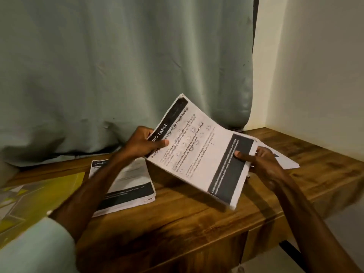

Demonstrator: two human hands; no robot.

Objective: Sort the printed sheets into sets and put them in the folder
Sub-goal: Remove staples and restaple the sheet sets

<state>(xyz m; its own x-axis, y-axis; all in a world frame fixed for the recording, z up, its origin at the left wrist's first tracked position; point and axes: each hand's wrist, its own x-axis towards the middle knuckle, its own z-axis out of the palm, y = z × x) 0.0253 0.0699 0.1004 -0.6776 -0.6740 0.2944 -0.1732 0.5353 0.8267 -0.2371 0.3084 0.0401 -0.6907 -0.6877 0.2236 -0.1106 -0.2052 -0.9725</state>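
- One pale sleeve (33, 247) fills the lower-left corner, covering the person's left upper arm.
- One wooden table (187, 223) spans the view.
- One folder (39, 194), yellow and grey, lies flat at the table's left end, just beside the stack.
- One stack (130, 186) of printed sheets lies flat on the wood beneath the left forearm, a dark band across its near end.
- One bundle (201, 158) of printed sheets is held tilted above the middle of the table, printed face up, between two hands.
- The left hand (141, 141) grips the bundle's upper-left edge, with the thumb on the printed face and the fingers curled behind.
- The right hand (262, 164) pinches the bundle's right edge at its dark band, thumb on top.
- One loose sheet (285, 160) lies on the table behind the right hand, partly hidden; whether more lie under it cannot be told.
- One grey-green curtain (118, 66) hangs behind the table, with one cream wall (315, 66) to its right.
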